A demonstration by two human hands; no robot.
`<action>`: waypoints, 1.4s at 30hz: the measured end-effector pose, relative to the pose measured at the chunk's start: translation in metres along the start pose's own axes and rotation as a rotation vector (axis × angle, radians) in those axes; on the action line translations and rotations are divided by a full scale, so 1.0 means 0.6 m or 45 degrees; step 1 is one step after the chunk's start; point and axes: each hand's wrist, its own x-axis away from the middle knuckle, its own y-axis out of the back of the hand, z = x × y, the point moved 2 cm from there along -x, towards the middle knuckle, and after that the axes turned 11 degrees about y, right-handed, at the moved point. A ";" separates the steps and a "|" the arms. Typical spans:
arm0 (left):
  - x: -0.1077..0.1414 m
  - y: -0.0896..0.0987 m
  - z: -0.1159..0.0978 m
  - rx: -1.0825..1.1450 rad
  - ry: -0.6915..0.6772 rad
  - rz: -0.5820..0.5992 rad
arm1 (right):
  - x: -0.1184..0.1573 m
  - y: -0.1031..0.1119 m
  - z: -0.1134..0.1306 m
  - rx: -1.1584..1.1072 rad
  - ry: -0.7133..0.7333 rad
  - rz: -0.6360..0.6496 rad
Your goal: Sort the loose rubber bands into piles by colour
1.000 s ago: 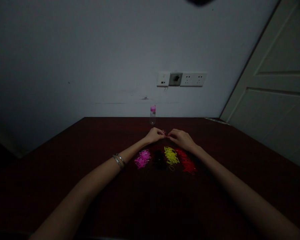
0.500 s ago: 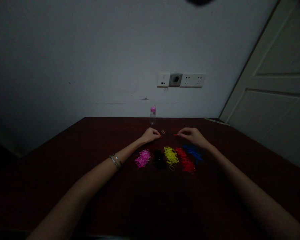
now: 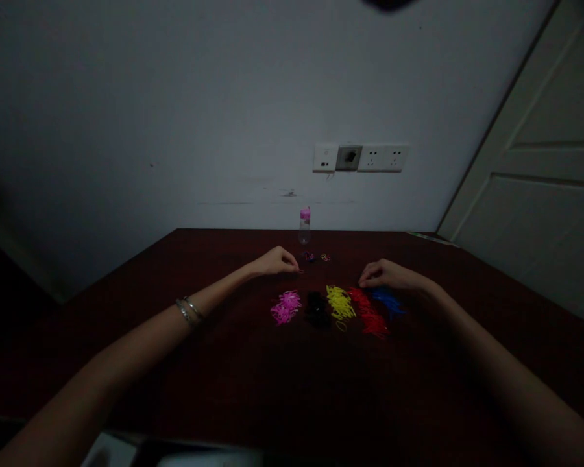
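My left hand (image 3: 276, 261) is closed in a pinch, with a small reddish rubber band (image 3: 300, 271) sticking out at the fingertips. My right hand (image 3: 380, 275) has its fingers together at the far end of the red rubber bands (image 3: 370, 316), beside the blue rubber bands (image 3: 388, 301); what it grips, if anything, is hidden. Left of these lie piles of yellow rubber bands (image 3: 340, 302), black rubber bands (image 3: 317, 310) and pink rubber bands (image 3: 286, 307). Beyond the hands are two little clusters, a dark purplish one (image 3: 310, 257) and a yellowish-pink one (image 3: 325, 257).
A clear bottle with a pink cap (image 3: 305, 227) stands at the back of the dark red table (image 3: 214, 383), near the wall. Sockets (image 3: 382, 158) are set in the wall. To the right is a pale door (image 3: 540, 162). Light is dim.
My right hand has come back toward me to the red pile; the red band at its fingertips no longer shows. My left hand has shifted left, uncovering the purplish cluster. The view has turned slightly left.
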 end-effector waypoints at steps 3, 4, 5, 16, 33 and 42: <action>0.028 0.017 0.014 -0.012 0.060 0.143 | -0.001 0.003 0.001 -0.016 -0.043 -0.095; 0.036 0.022 0.020 -0.013 0.085 0.184 | -0.001 0.004 0.002 -0.018 -0.045 -0.116; 0.042 0.024 0.027 -0.017 0.105 0.226 | -0.001 0.005 0.002 -0.017 -0.043 -0.133; 0.046 0.020 0.065 0.006 0.144 0.399 | -0.001 0.006 -0.011 0.062 -0.067 -0.142; -0.077 0.020 0.138 0.366 0.299 -0.645 | 0.003 0.003 -0.055 0.018 -0.145 -0.387; -0.089 0.008 0.142 0.463 0.301 -0.783 | 0.000 -0.001 -0.042 0.154 -0.100 -0.343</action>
